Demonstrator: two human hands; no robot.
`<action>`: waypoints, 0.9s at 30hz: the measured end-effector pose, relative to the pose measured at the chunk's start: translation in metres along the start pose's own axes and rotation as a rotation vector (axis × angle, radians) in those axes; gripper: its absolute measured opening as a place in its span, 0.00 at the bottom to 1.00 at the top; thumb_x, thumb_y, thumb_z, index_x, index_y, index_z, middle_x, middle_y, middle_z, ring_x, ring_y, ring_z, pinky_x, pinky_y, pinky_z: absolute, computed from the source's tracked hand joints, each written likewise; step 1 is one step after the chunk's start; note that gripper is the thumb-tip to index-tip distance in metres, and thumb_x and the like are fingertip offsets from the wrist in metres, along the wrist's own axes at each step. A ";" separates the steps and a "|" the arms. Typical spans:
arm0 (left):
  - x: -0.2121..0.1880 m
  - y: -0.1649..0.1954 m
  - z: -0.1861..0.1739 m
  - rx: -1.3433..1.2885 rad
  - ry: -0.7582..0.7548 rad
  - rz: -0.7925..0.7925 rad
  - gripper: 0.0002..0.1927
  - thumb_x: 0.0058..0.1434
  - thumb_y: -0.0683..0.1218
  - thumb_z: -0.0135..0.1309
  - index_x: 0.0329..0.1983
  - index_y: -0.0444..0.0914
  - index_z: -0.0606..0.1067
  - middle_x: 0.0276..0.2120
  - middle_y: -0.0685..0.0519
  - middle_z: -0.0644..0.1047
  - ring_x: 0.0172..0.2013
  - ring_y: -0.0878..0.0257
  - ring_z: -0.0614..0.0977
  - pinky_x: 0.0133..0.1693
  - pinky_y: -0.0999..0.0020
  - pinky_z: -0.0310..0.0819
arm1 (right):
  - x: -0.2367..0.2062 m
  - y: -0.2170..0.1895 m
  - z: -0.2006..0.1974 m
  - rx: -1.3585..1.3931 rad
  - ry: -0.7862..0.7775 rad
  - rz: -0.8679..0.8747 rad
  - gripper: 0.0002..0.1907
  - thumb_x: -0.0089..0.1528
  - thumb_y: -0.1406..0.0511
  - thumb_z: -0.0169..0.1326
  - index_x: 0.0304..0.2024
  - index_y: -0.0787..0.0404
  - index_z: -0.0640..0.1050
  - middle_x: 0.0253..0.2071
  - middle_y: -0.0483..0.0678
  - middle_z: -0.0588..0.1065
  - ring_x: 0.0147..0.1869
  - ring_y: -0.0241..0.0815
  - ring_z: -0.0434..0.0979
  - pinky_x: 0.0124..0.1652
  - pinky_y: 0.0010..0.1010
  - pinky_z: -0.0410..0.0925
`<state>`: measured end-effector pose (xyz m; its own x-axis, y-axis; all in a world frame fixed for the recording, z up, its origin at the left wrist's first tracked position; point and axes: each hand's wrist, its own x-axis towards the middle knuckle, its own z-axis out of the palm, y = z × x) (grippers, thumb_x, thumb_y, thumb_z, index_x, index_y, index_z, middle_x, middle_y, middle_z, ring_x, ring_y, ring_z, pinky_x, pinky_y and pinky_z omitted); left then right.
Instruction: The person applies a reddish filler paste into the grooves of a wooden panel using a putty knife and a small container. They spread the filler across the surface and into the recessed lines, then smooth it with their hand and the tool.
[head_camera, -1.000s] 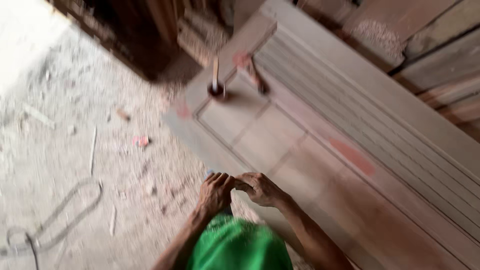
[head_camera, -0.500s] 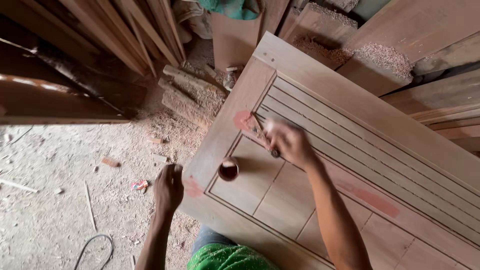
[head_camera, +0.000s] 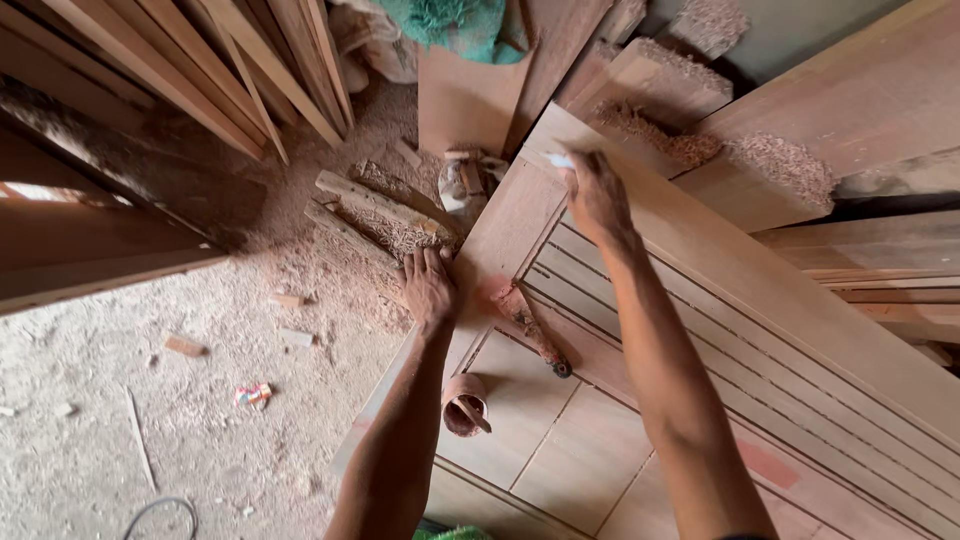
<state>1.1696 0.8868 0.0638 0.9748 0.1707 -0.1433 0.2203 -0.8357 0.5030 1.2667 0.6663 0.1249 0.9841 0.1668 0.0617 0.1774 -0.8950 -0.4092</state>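
A pale wooden panelled door (head_camera: 640, 440) lies flat below me. My left hand (head_camera: 430, 285) rests flat on its left edge, fingers spread, holding nothing. My right hand (head_camera: 597, 195) reaches to the door's far corner, its fingers closed on a small pale piece (head_camera: 558, 160) pressed to the wood. On the door between my arms lie a reddish-stained tool (head_camera: 530, 325) and a small round brown cup (head_camera: 463, 405) with a stick in it.
Long planks (head_camera: 200, 70) lean at the upper left. Stacked boards (head_camera: 860, 120) topped with sawdust heaps stand at the right. Wood scraps (head_camera: 370, 215) and shavings cover the dusty floor on the left. A cable (head_camera: 160, 512) lies at the bottom left, and a green cloth (head_camera: 450, 20) at the top.
My right hand has moved from the middle of the door up to its far corner. My left hand has come to rest on the door's left edge. The view has shifted closer.
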 end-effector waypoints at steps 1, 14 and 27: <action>0.000 -0.001 0.000 0.020 -0.012 0.001 0.23 0.76 0.56 0.29 0.43 0.37 0.72 0.44 0.44 0.74 0.48 0.48 0.73 0.56 0.46 0.60 | 0.007 0.001 0.000 -0.010 -0.030 -0.023 0.22 0.65 0.71 0.54 0.62 0.60 0.73 0.51 0.63 0.72 0.50 0.63 0.77 0.47 0.47 0.73; 0.012 -0.014 0.033 0.143 -0.328 -0.157 0.34 0.74 0.58 0.21 0.71 0.34 0.64 0.72 0.41 0.62 0.73 0.41 0.59 0.72 0.39 0.40 | 0.046 0.031 0.020 -0.397 -0.152 -0.241 0.19 0.59 0.75 0.59 0.53 0.64 0.77 0.46 0.59 0.72 0.42 0.51 0.81 0.35 0.36 0.77; 0.009 -0.013 0.035 0.166 0.062 0.014 0.25 0.75 0.57 0.29 0.51 0.36 0.73 0.51 0.41 0.75 0.54 0.44 0.73 0.58 0.43 0.57 | 0.049 0.042 0.025 -0.486 -0.209 -0.291 0.23 0.55 0.76 0.58 0.54 0.65 0.78 0.45 0.59 0.70 0.46 0.52 0.79 0.38 0.36 0.76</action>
<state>1.1744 0.8808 0.0257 0.9792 0.1858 -0.0819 0.2029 -0.9122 0.3559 1.3215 0.6475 0.0881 0.8795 0.4671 -0.0913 0.4732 -0.8786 0.0635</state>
